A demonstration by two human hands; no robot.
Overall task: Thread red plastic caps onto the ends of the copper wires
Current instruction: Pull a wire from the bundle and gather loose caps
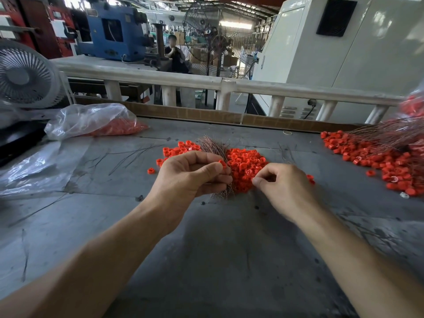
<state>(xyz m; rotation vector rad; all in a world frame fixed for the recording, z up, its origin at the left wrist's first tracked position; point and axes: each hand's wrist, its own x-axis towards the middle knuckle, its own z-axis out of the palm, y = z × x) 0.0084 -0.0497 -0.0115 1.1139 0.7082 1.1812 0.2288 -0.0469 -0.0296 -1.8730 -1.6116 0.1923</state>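
Threading caps at the desk [206,237].
Left hand [183,177] grips the wire bundle [212,145] and pinches a cap [222,162]; right hand [282,187] pinches something unseen beside the cap pile [245,164]. Light, slippery caps: hold rims.

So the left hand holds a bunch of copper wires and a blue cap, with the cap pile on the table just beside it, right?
Not quite: the cap is red, not blue. The head view shows the left hand holding the bunch of copper wires and pinching that red cap, with the cap pile on the table just beside it.
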